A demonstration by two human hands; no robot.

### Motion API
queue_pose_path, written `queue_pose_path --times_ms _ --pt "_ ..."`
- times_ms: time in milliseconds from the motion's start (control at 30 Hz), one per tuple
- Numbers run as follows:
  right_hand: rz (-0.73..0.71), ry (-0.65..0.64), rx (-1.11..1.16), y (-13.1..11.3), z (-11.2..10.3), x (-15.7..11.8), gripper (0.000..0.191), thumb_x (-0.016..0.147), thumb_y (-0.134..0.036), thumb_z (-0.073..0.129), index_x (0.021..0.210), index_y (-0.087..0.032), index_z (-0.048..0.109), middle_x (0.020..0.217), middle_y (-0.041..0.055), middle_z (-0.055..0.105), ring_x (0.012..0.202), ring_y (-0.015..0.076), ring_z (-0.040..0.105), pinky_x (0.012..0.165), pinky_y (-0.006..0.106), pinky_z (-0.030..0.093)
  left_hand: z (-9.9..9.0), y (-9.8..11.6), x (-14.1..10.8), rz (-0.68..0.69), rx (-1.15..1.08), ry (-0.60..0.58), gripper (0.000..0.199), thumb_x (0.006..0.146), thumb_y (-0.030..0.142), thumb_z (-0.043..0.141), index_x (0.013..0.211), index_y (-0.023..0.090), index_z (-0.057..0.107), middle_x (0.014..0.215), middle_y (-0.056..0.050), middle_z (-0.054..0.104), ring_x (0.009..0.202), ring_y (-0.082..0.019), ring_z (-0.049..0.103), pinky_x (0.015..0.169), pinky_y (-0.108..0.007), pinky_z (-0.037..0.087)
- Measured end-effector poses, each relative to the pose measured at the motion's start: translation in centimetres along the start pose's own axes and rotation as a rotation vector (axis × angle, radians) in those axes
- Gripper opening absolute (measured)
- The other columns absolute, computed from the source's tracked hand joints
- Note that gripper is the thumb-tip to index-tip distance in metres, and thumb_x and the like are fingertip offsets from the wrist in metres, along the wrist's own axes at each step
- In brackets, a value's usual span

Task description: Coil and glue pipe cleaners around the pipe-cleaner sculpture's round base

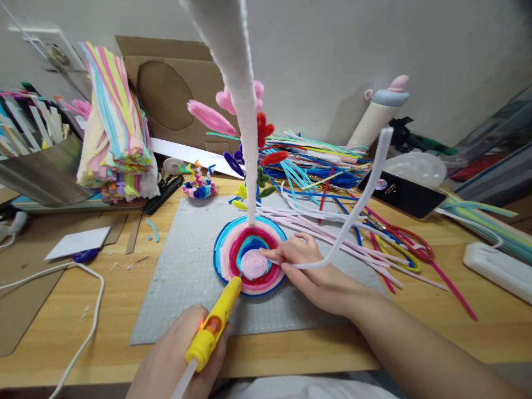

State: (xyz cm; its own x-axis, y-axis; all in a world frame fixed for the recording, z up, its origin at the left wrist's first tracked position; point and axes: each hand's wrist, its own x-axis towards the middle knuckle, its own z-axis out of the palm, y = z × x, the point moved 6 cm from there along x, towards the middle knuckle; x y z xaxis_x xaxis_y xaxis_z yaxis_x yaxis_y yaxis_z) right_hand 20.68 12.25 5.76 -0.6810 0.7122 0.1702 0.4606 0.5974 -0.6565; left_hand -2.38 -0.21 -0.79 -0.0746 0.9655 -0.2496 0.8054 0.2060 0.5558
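My left hand (183, 343) is wrapped round a yellow hot glue gun (216, 324), a glue stick jutting from its back end and an orange-red light glowing on its side. Its nozzle touches or nearly touches a round base (226, 269) of coiled pipe cleaners in blue, pink and red rings. At the base's middle lies a pale lilac coil (254, 264). My right hand (310, 260) pinches a pale lilac pipe cleaner (343, 233) against that coil, its free end bending upward. From the base's far side rises a tall white fuzzy stem (249, 144) with coloured petals behind it.
A grey cutting mat (174, 282) lies under the base. Loose pipe cleaners (324, 166), scissors (409, 244) and a phone (401, 194) are to the right. Bundled pipe cleaners (112, 122) and a pen holder (45, 172) stand left, near a white cable (97, 310).
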Motion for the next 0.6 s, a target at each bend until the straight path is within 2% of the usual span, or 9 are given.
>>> queue_pose_path --times_ms 67,133,233,400,500,600 --pt "0.002 -0.006 -0.004 0.0 0.0 0.0 0.026 0.093 -0.014 0.039 0.113 -0.024 0.053 0.101 0.0034 0.059 0.096 0.0194 0.052 0.096 0.044 0.028 -1.9 3.5 1.0 -0.007 0.041 0.052 0.029 0.085 0.051 0.043 0.071 0.026 0.048 0.065 0.002 0.057 0.06 -0.017 0.057 0.052 -0.025 0.041" --pt "0.006 -0.008 -0.005 0.0 0.0 0.1 0.026 0.094 -0.014 0.038 0.113 -0.023 0.053 0.1 0.0036 0.06 0.095 0.0198 0.053 0.095 0.044 0.029 -2.5 5.1 1.2 -0.018 0.054 0.034 0.031 0.085 0.052 0.041 0.071 0.026 0.047 0.065 0.002 0.058 0.06 -0.017 0.058 0.052 -0.025 0.041" --pt "0.006 0.001 -0.004 -0.1 0.0 0.1 0.024 0.093 -0.014 0.038 0.11 -0.023 0.053 0.099 0.004 0.06 0.094 0.0204 0.053 0.095 0.045 0.03 -2.4 5.3 0.9 -0.026 0.045 0.019 0.03 0.084 0.053 0.041 0.073 0.025 0.046 0.066 0.001 0.058 0.06 -0.016 0.057 0.053 -0.024 0.04" --pt "0.011 0.005 0.002 -0.2 -0.1 0.1 0.026 0.093 -0.014 0.04 0.113 -0.024 0.053 0.102 0.0047 0.06 0.096 0.0211 0.053 0.096 0.045 0.03 -3.0 6.3 1.0 -0.02 0.031 0.148 0.03 0.086 0.049 0.039 0.068 0.025 0.041 0.061 0.003 0.05 0.057 -0.015 0.051 0.055 -0.027 0.037" --pt "0.009 0.002 -0.001 -0.1 -0.1 0.0 0.027 0.093 -0.014 0.04 0.114 -0.024 0.053 0.101 0.0046 0.06 0.096 0.0211 0.053 0.097 0.046 0.029 -3.3 6.9 1.4 0.005 0.001 0.146 0.032 0.087 0.05 0.039 0.067 0.024 0.04 0.06 0.003 0.05 0.056 -0.015 0.05 0.055 -0.026 0.037" --pt "0.008 0.003 0.004 -0.1 -0.2 0.0 0.028 0.093 -0.014 0.04 0.115 -0.024 0.053 0.101 0.0043 0.059 0.097 0.0211 0.052 0.098 0.046 0.029 -3.4 6.7 2.0 0.058 -0.011 0.152 0.036 0.086 0.053 0.041 0.064 0.024 0.043 0.056 0.004 0.049 0.052 -0.015 0.048 0.053 -0.026 0.036"
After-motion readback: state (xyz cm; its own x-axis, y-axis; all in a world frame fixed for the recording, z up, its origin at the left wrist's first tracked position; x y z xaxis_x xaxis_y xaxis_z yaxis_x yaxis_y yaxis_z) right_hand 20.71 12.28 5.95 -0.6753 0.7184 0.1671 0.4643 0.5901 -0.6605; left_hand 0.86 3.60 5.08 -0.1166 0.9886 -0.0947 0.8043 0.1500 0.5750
